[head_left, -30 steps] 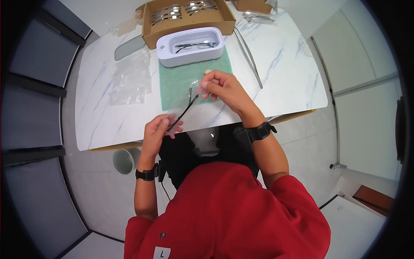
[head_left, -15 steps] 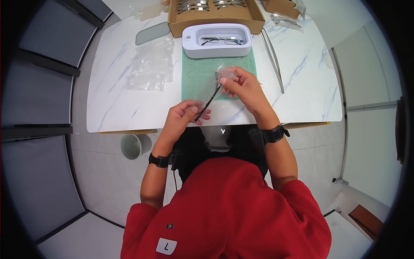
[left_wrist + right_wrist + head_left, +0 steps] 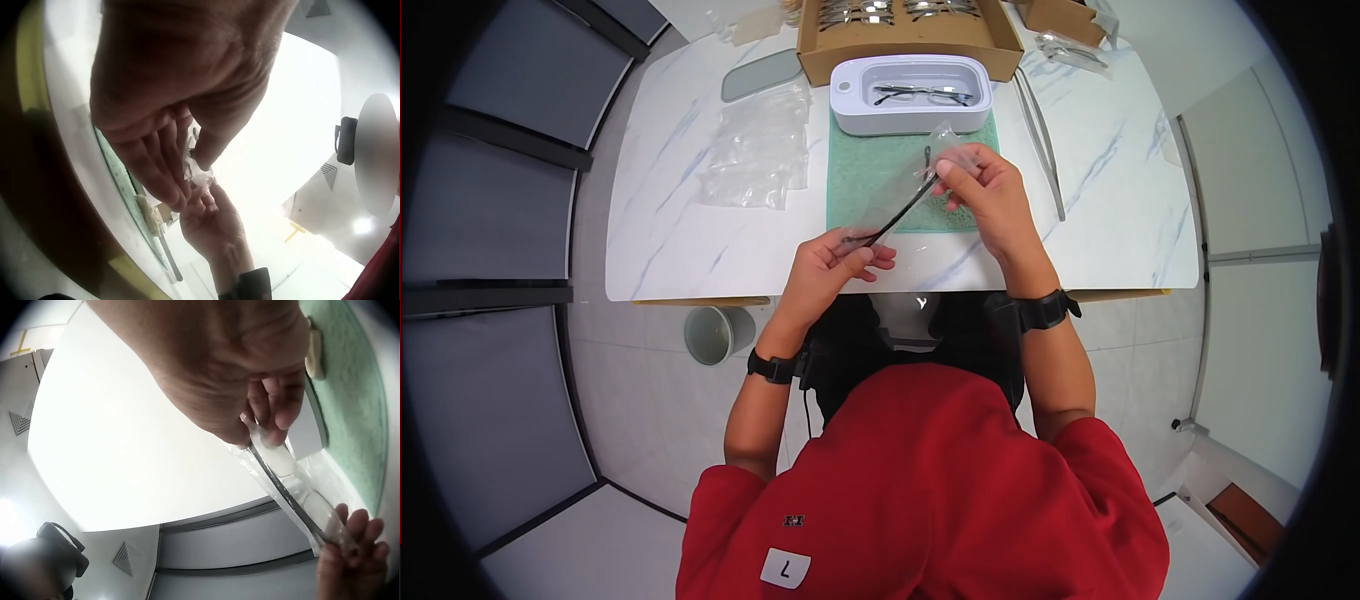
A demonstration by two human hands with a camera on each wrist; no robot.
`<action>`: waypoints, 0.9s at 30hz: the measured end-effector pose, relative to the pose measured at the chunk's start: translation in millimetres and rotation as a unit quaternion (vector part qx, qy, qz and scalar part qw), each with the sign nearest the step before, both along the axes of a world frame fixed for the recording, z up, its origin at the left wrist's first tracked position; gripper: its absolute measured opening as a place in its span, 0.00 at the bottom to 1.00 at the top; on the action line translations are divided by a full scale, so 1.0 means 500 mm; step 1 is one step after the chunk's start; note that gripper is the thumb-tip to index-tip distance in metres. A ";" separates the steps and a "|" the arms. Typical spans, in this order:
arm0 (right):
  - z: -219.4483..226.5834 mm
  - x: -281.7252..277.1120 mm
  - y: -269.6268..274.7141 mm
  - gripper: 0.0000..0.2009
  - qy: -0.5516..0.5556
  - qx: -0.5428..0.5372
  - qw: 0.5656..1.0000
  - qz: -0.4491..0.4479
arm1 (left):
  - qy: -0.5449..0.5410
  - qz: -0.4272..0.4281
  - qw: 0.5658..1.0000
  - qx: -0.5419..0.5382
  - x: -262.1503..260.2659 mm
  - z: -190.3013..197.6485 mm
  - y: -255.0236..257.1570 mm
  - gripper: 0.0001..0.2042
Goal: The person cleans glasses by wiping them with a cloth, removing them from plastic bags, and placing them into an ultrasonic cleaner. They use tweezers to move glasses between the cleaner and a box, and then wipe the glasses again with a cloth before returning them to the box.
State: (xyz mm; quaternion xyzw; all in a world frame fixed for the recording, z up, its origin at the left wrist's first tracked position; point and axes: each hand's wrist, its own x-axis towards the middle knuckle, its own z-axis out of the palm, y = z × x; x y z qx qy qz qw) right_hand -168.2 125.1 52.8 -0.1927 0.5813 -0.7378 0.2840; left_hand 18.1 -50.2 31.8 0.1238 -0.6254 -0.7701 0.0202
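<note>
Both hands hold a clear plastic bag (image 3: 284,481) with a pair of dark-framed eyeglasses (image 3: 907,210) inside it. My left hand (image 3: 825,268) pinches the lower left end between thumb and fingers. At the upper right end, my right hand (image 3: 992,195) grips the bag, and a corner of film sticks up past its fingertips. The glasses slant between the hands, over the green cloth (image 3: 855,185). Just beyond stands a white cleaner tub (image 3: 912,122), with another pair of glasses (image 3: 925,95) lying in its basin.
Behind the tub is a cardboard box (image 3: 910,60) holding rows of glasses. Flat clear bags (image 3: 750,155) and a grey lid (image 3: 760,76) lie to the left. Long metal tweezers (image 3: 1040,145) lie on the right, near bagged items (image 3: 1072,52). A bin (image 3: 710,335) stands on the floor.
The head view has shifted, so the table sits further right and higher in it. Both hands have lifted the bagged glasses slightly toward the tub, now at a flatter slant; both grips remain.
</note>
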 end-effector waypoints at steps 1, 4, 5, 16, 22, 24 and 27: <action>0.000 0.000 0.002 0.10 -0.001 0.003 1.000 -0.003 | 0.000 -0.001 1.000 0.000 -0.001 0.000 0.000 0.15; 0.004 -0.001 0.006 0.09 0.003 0.001 1.000 -0.005 | 0.003 -0.003 1.000 -0.004 -0.003 0.001 0.002 0.15; 0.004 -0.001 0.008 0.09 0.005 -0.008 1.000 -0.007 | 0.007 -0.001 1.000 -0.007 -0.004 0.001 0.003 0.15; 0.012 0.005 0.039 0.09 0.021 -0.076 0.997 -0.009 | 0.073 0.097 0.975 -0.184 -0.005 0.027 0.035 0.20; -0.008 0.002 0.064 0.16 0.075 -0.092 0.992 0.041 | 0.132 0.120 0.955 -0.238 0.004 0.039 0.043 0.23; -0.012 0.001 0.068 0.17 0.111 -0.077 0.990 0.047 | 0.142 0.129 0.956 -0.223 0.003 0.033 0.041 0.23; -0.011 0.000 0.070 0.18 0.129 -0.072 0.987 0.062 | 0.157 0.144 0.949 -0.231 0.002 0.024 0.041 0.23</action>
